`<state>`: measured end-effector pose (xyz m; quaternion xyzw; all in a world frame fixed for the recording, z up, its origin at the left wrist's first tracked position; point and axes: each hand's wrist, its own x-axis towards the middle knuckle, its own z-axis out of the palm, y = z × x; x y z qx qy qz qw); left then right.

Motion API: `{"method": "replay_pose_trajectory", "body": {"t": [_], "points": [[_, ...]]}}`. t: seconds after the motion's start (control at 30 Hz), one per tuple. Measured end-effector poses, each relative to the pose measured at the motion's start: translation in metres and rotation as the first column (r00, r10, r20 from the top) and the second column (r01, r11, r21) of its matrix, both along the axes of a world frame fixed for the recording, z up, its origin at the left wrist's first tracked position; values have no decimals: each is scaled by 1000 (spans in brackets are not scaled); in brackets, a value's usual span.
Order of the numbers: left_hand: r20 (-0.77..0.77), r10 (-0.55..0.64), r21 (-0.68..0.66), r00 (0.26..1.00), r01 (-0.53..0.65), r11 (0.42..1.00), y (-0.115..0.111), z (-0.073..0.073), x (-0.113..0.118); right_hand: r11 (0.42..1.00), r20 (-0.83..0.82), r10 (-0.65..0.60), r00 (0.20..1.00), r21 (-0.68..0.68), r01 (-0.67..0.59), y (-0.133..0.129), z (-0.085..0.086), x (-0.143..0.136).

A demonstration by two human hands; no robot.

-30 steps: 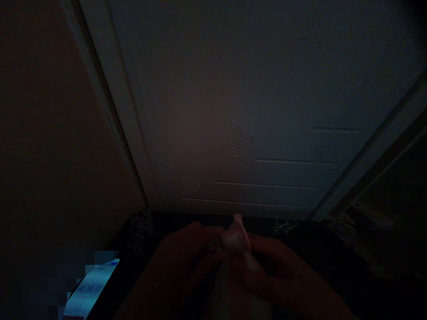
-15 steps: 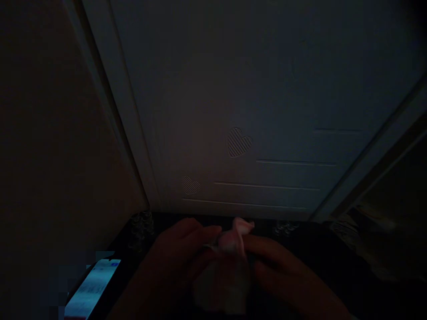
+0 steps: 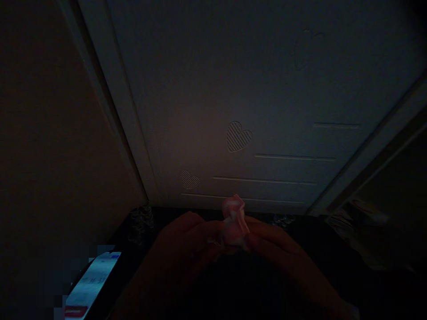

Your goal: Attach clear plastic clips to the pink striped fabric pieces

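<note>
A small crumpled pink-and-white piece of soft material (image 3: 234,222) stands with its long axis upright, tip pointing up toward the white heart-embossed panel (image 3: 238,137). The left hand (image 3: 187,240) and right hand (image 3: 271,244) pinch its lower part above the dark desk (image 3: 333,249).

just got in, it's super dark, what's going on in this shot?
A person is working in near darkness, seen from their own head camera. Both hands meet at the middle: the left hand and the right hand pinch a small crumpled pink-and-white piece, soft-looking, maybe cloth or wrapping; too dark to tell which. It is held up over a dark surface, in front of a pale panel with heart shapes. A lit phone lies at lower left, untouched.
</note>
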<state>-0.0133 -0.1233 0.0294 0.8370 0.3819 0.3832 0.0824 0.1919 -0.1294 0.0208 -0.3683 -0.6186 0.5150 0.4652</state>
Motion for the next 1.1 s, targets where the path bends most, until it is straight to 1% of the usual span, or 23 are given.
{"method": "replay_pose_trajectory", "body": {"t": [0.1,0.13,0.2,0.27,0.37,0.5,0.6,0.67,0.77,0.9,1.0,1.1], "points": [[-26,12,-27,1000,-13,1000,-1,-1,-1,993,48,-68,997,-95,73,-2,-3,6],[-37,19,-38,999,-20,999,-2,-1,-1,991,67,-76,995,-105,83,-2,-3,7],[-51,12,-58,999,-15,998,-3,0,-2,996,90,-56,994,-66,62,-3,-2,7],[-43,-1,-66,999,-2,998,-3,1,-2,999,83,-49,995,29,46,-3,2,5],[-8,-11,-29,1000,11,1000,-4,5,-1,990,92,-47,995,135,35,-1,9,1],[4,7,8,1000,-7,1000,-5,6,0,985,110,-60,992,170,41,1,12,-1],[-15,23,-1,1000,-23,1000,-5,3,0,975,75,-119,990,196,103,4,8,-1],[-10,24,-24,1000,-24,999,-6,1,1,977,33,-123,992,180,115,5,5,0],[35,31,-68,999,-29,997,-5,-1,2,988,-10,-58,998,144,59,3,3,-1],[88,67,-117,994,-56,992,-4,-1,0,983,19,44,999,178,-46,-2,7,-4],[106,72,-188,992,-51,981,-3,0,-3,979,51,74,996,187,-82,-4,9,-5],[131,69,-256,989,-33,966,-3,0,-5,983,119,78,990,157,-97,-5,3,-2]]}}
